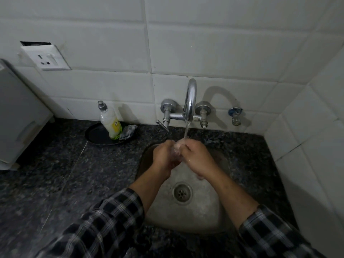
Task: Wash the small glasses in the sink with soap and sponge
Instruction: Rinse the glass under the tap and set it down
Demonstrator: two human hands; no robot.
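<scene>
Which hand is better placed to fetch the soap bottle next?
Probably left: the bottle stands left of the sink, on the left hand's side; the right hand, also on the glass, would have to cross over.

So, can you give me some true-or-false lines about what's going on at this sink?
1. Water runs from the tap. True.
2. The soap bottle lies in the sink. False: it stands on a dark round tray on the counter, left of the tap.
3. The left hand and right hand hold a small glass under the stream. True.
4. The right hand grips the sponge. False: the sponge lies on the tray beside the soap bottle.
</scene>
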